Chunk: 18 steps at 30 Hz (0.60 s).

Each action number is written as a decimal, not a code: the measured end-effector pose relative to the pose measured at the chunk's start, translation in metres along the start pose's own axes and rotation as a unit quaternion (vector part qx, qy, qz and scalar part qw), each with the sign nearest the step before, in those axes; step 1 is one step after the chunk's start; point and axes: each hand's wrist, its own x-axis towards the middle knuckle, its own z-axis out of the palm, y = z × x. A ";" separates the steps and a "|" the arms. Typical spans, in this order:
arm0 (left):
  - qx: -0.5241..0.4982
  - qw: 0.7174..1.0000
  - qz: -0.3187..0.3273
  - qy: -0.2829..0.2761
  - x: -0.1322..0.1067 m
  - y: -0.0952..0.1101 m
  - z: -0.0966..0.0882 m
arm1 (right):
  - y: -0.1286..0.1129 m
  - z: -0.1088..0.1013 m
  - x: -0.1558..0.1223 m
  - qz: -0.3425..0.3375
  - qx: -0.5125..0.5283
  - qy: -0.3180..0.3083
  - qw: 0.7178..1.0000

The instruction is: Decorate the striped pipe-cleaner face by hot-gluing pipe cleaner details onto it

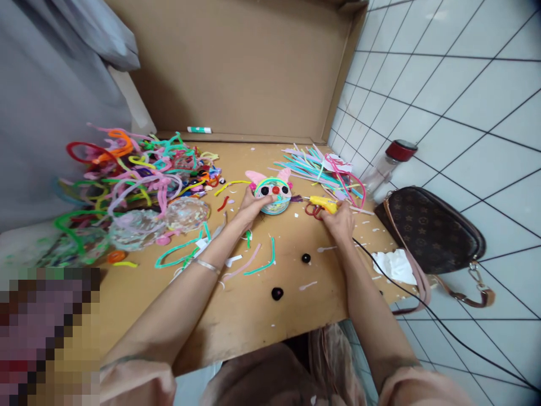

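Note:
A small round craft animal face [273, 194] made of pipe cleaners, with pink ears, two black eyes and a red nose, sits on a cardboard board [253, 304]. My left hand [250, 207] grips its left side. My right hand [338, 221] is closed round a yellow glue gun [323, 203] whose tip points at the face from the right. The gun's black cord [422, 307] runs off to the lower right.
A big heap of coloured pipe cleaners [135, 175] fills the left. Straight pipe cleaners [316, 166] lie at the back right. Two black beads [277, 293] and cut scraps lie in front. A brown handbag [431, 231] and a red-capped bottle [386, 166] rest on the tiled floor.

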 end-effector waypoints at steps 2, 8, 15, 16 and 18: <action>0.008 1.000 0.004 0.002 -0.001 0.000 0.000 | 0.002 -0.006 0.005 0.047 0.062 0.015 0.997; -0.003 1.000 -0.001 -0.001 -0.001 0.000 0.002 | 0.002 -0.014 0.008 0.069 0.168 0.086 0.980; -0.015 1.000 0.003 0.001 0.002 -0.002 0.004 | 0.001 -0.011 0.007 0.049 0.148 0.077 0.985; -0.014 1.000 0.003 0.000 0.002 -0.002 0.004 | 0.001 -0.010 0.007 0.048 0.143 0.073 0.986; -0.013 1.000 0.003 -0.001 0.001 -0.001 0.004 | 0.001 -0.008 0.007 0.046 0.130 0.063 0.988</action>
